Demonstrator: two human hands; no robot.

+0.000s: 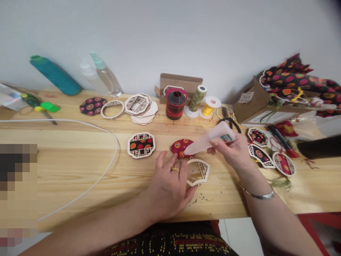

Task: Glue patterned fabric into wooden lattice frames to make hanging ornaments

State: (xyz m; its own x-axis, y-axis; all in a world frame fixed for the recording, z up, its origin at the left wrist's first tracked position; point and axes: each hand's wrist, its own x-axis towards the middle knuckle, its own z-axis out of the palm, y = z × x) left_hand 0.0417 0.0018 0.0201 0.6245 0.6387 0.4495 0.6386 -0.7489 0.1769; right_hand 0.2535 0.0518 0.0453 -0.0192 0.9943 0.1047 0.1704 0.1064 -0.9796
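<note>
My right hand (pixel 226 149) is closed around a translucent white glue bottle (pixel 204 142), tilted down to the left. The bottle's nozzle meets a dark red patterned fabric piece (pixel 178 146) lying on the table. My left hand (pixel 170 185) is over the left side of a fan-shaped wooden frame (pixel 204 172), with thumb and index finger around that side, which they hide. Its middle fingertips reach the lower edge of the fabric piece, and the little finger is held apart. To the left lies a finished-looking fabric-and-wood ornament (pixel 141 145).
Behind are stacked wooden frames (pixel 138 105), a red-black thread spool (pixel 176 106), a yellow spool (pixel 210 105) and black-handled scissors (pixel 227 117). A cardboard box (pixel 250 103) with fabric stands right, near several ornaments (pixel 283 163). A white cable (pixel 114 153) curves across the left.
</note>
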